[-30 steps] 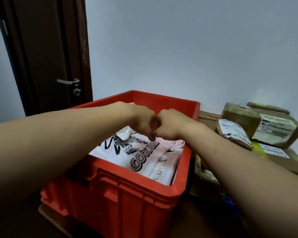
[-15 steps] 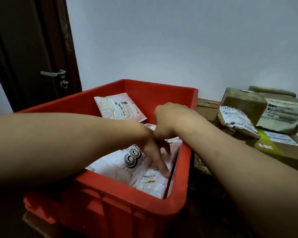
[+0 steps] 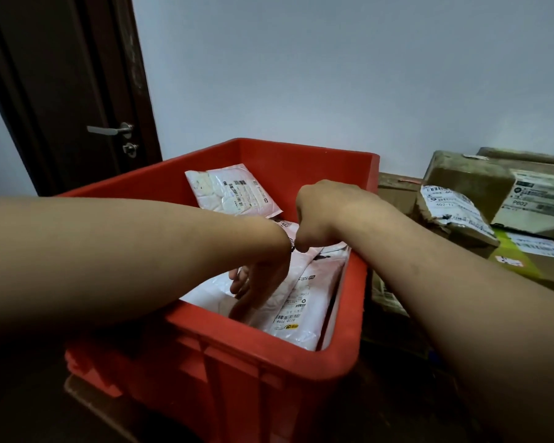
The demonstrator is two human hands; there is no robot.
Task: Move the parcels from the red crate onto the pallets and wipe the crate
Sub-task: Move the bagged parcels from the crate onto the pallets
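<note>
Left hand [image 3: 259, 276] reaches down into the red crate [image 3: 269, 356], fingers [image 3: 237, 279] tucked among the white parcels [image 3: 304, 302]; I cannot tell if they grip. Right hand [image 3: 320, 212] sits just above, fingers curled, hold unclear. Beyond the fingers leans a bubble mailer [image 3: 231, 193]. Right of them a box [image 3: 461, 177] label reads "P802" and a grey bag [image 3: 451, 212] reads "602"

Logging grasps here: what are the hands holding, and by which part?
The white parcel in the crate: left hand under its left edge, right hand seemingly pinching its top edge.
</note>
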